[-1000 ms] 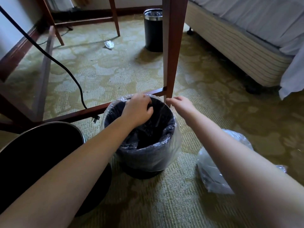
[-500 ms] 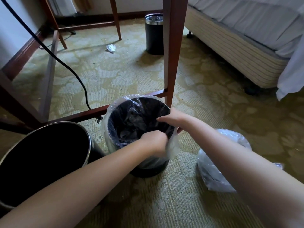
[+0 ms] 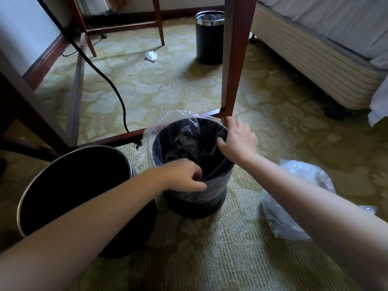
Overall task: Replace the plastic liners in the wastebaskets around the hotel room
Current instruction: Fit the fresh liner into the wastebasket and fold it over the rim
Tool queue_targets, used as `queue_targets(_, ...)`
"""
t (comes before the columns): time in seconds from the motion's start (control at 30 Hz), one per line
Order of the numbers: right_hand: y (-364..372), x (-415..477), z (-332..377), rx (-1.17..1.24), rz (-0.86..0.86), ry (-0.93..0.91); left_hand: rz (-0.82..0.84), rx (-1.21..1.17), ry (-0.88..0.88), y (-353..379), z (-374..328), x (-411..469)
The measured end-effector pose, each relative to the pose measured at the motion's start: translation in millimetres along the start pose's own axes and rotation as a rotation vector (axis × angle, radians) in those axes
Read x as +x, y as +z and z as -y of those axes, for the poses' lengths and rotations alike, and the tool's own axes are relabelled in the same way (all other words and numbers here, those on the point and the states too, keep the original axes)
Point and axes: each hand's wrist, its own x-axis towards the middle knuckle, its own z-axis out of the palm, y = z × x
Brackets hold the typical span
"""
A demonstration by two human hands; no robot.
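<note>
A small black wastebasket (image 3: pixel 195 204) stands on the carpet in front of me with a clear plastic liner (image 3: pixel 168 120) draped over its rim. At the near rim my left hand (image 3: pixel 184 175) pinches the liner's edge. My right hand (image 3: pixel 237 139) lies on the right side of the rim, fingers spread and bent over the liner. A larger black bin (image 3: pixel 69 190) with a metal rim sits to the left, unlined. A third black wastebasket (image 3: pixel 209 38), lined, stands far back by the bed.
A crumpled clear bag (image 3: pixel 294 198) lies on the carpet to the right. A wooden table leg (image 3: pixel 235 59) and crossbar (image 3: pixel 117 138) stand just behind the basket. A black cable (image 3: pixel 100 74) runs down to a plug. Bed base (image 3: pixel 315 59) at right; scrap of plastic (image 3: pixel 151 55) far back.
My left hand went from the far rim to the near rim, gripping the liner there. My right hand shifted back along the right side of the rim and spread over it.
</note>
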Motion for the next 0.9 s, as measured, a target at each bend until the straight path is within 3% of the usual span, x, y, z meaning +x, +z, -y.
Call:
queue_targets(0.07, -9, -2, 1, 0.007, -0.055, -0.275, 0.02, -0.102, -0.032, -9, 4, 2)
queue_targets(0.13, -13, -8, 0, 0.021, 0.084, -0.462, 0.111, -0.13, -0.12, -8, 5, 4)
queue_targets(0.2, -13, -14, -1, -0.187, 0.327, -0.556, 0.235, -0.019, -0.205, -4, 6, 6)
queue_targets(0.27, -12, -18, -1, -0.404, 0.498, -0.578, 0.304, 0.048, -0.234, -5, 8, 7)
queue_targets(0.33, -16, -17, 1, -0.405, 0.474, -0.57, 0.248, 0.048, -0.201, -11, 14, 8)
queue_targets(0.5, -15, -4, 15, -0.212, 0.308, -0.573, -0.245, 0.225, -0.061, -18, 31, 11)
queue_targets(0.6, 10, 1, 33, -0.255, 0.556, -0.603, -0.193, 0.354, -0.147, -15, 41, 11)
queue_targets(0.73, 37, 7, 46, -0.589, 0.852, -0.47, -0.194, 0.329, -0.157, -16, 49, 8)
queue_targets(0.8, 38, 9, 43, -0.591, 0.796, -0.456, -0.232, 0.272, -0.137, -17, 51, 8)
queue_targets(0.9, 24, 14, 42, -0.346, 0.429, -0.562, -0.496, 0.281, -0.075, -19, 56, 14)
